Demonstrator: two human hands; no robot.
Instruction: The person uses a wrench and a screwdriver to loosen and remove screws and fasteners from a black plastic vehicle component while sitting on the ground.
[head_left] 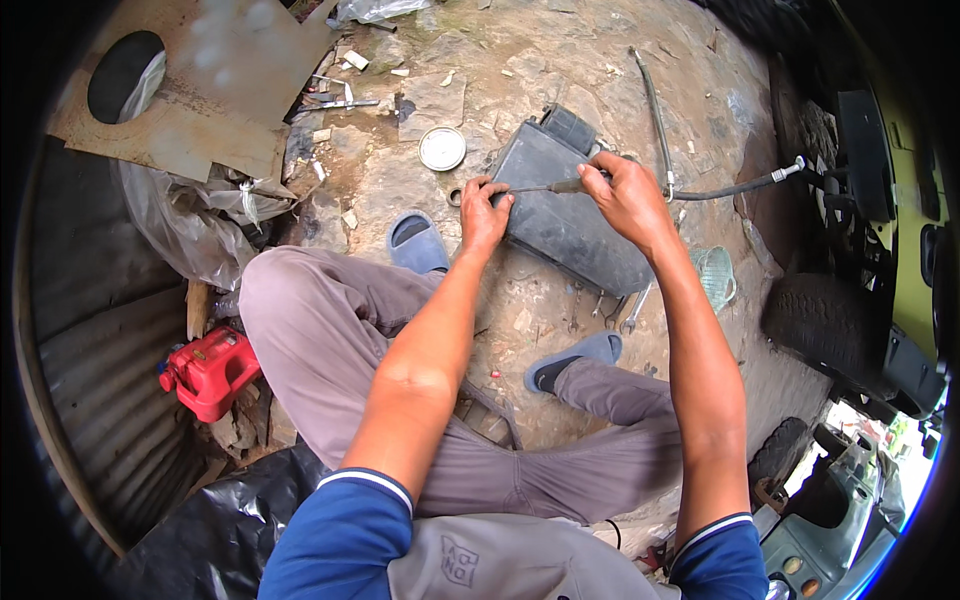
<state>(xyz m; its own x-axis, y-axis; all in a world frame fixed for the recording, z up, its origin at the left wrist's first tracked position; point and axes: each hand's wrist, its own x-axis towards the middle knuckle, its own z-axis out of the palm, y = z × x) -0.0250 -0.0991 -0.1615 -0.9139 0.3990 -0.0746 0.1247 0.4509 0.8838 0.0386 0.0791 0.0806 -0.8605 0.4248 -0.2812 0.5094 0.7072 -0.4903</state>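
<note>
one slim metal-shafted tool, above the box's left part, handle gripped in the right hand's fingers, tip hidden at the left hand, whose fingers' closure cannot be told. one black plastic box, mid-scene, partly covered by both hands, on rough stone floor. corrugated wall, left; green vehicle, right, cut off.

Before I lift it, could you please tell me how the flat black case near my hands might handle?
The black case would probably stay stiff, given its straight edges and flat panel. Lying broad face up, it seems unlikely to roll or tip if pushed.
</note>
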